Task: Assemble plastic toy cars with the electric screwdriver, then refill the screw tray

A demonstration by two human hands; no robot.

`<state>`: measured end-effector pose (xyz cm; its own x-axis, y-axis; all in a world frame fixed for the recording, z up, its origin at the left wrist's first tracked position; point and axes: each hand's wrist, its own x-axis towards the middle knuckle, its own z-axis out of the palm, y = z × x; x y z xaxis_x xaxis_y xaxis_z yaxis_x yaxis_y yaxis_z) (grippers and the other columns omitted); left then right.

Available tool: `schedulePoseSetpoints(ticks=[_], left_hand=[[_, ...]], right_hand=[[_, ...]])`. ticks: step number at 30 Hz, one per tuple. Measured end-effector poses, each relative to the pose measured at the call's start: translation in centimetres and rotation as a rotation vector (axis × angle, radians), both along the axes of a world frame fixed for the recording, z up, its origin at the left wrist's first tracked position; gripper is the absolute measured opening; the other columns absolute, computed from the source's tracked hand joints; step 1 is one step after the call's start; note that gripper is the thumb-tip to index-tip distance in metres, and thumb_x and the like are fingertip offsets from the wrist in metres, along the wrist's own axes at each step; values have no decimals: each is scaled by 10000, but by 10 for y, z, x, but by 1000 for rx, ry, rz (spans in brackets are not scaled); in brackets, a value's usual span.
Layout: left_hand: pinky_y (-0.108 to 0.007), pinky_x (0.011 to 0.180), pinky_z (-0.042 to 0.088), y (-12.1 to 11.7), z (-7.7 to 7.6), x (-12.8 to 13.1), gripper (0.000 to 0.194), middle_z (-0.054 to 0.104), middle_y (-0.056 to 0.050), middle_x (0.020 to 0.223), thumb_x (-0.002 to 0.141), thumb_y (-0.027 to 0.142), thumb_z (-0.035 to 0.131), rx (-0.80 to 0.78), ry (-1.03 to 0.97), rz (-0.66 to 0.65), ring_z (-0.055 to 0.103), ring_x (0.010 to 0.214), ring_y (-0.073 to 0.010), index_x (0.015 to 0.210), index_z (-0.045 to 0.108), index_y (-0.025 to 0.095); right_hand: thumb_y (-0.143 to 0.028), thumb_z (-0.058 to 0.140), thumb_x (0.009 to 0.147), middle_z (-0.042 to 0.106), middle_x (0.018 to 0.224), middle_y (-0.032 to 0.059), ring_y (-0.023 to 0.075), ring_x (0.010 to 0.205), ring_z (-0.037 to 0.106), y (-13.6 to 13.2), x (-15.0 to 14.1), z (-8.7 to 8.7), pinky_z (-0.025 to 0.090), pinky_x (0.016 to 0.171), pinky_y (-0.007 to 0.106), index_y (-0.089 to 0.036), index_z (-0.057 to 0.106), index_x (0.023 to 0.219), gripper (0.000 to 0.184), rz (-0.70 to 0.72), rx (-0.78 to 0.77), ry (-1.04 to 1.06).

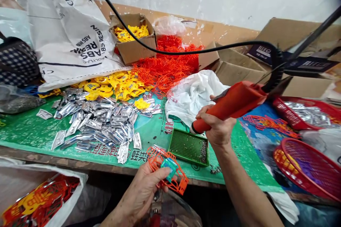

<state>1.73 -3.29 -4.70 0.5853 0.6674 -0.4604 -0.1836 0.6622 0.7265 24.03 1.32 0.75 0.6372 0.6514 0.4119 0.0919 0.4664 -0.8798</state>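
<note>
1. Because the green table cover (26,127) has so much on it, one careless sweep could push things into each other.
2. The black cord (239,44) loops over the table cover to the orange tool (231,104). If it snagged on the cardboard box (128,50), it could tug the tool sideways.
3. The silver plates (106,124) lie in a big loose heap. Nothing holds them in, so a bump could make some slide.
4. The right hand (220,127) has its fingers wrapped round the tool. It looks heavy, so a loose grip could make it wobble.
5. The green tray (183,145) sits just below the tool's tip. I cannot tell if they touch. A knock could tip the tray.
6. The orange frame (183,186) is at the near edge of the table cover. The left hand (149,181) pinches it, thumb on top, fingers under. Squeezing hard could bend it; a weak pinch could drop it.
7. The teal piece (173,166) is on the frame, under the thumb. If the thumb slid, it could go crooked.
8. Tiny dark bits (204,152) bunch at the tray's right end. A jolt could scatter them.
</note>
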Motion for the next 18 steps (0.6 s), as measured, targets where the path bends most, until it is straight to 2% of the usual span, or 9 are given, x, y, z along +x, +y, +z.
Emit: schedulePoseSetpoints(ticks=[5,9,13,18], left_hand=[[-173,459,429,1,0,1,293,699,-41,843,762,338,773,-54,-35,3,654,682,-142,979,673,169],[-176,463,436,0,0,1,270,702,-31,820,742,331,793,-61,-44,8,668,685,-148,929,679,173],[-177,462,434,-1,-1,1,258,714,-40,777,744,335,792,-70,-17,-3,672,678,-154,911,683,172],[-179,478,447,-2,-2,1,276,716,-29,778,734,343,802,-68,-3,17,667,660,-140,918,678,178]], right_hand=[[-175,747,582,623,618,-40,145,519,563,-4,2,-5,478,559,326,-192,604,745,217,-15,6,-5],[-148,728,593,605,596,-44,142,517,558,-6,3,-2,469,552,322,-200,572,676,184,2,26,-13],[-156,716,590,590,577,-63,140,507,551,-7,2,0,462,546,316,-205,570,730,209,16,34,8],[-182,724,623,609,600,-43,143,521,558,-6,3,-6,464,554,325,-201,572,673,161,24,11,-36]])
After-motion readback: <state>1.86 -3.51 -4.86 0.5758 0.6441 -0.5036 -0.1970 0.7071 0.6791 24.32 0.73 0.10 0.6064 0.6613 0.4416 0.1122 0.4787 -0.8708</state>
